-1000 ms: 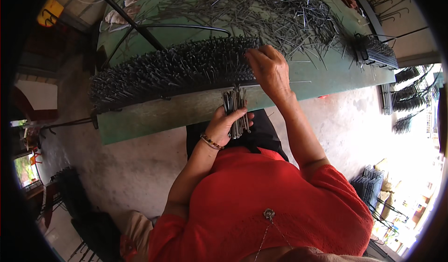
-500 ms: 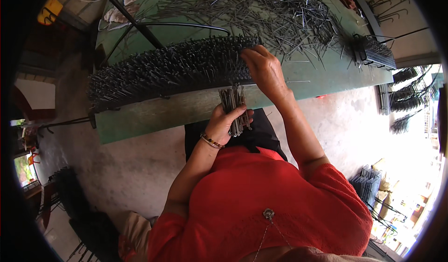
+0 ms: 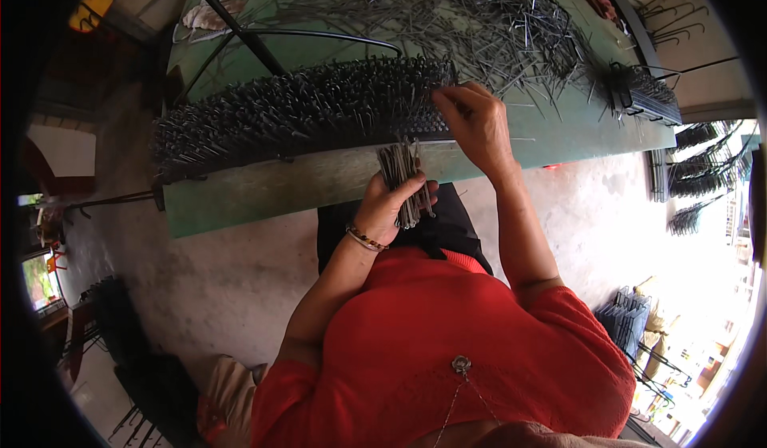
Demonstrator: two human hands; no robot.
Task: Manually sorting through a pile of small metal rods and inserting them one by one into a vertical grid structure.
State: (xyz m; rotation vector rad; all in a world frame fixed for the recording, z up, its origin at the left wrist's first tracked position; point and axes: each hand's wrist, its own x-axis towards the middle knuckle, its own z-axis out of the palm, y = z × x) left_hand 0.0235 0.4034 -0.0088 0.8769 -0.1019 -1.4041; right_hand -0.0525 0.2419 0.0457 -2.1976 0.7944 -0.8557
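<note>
My left hand [image 3: 391, 204] is closed round a bundle of thin metal rods [image 3: 403, 178], held upright just in front of the table edge. Some rods seem to have small loops at their lower ends. At the right end of a long black rack [image 3: 417, 120] packed with upright dark metal rods [image 3: 304, 101], my right hand [image 3: 478, 124] has thumb and fingers pinched together. Whatever is between those fingertips is too small and dark to make out. Perforated holes show in the rack beside this hand.
The green table [image 3: 232, 208] carries a wide loose heap of rods [image 3: 495, 29] at the back. A black bar frame [image 3: 256, 53] rises behind the rack. A smaller rack [image 3: 651, 93] stands at the table's right end. Bundles of dark rods [image 3: 695, 164] hang farther right.
My right hand has shifted slightly right at the rack's end, and its fingers have changed their bend. My left hand keeps the bundle in nearly the same place. The whole view has shifted a little.
</note>
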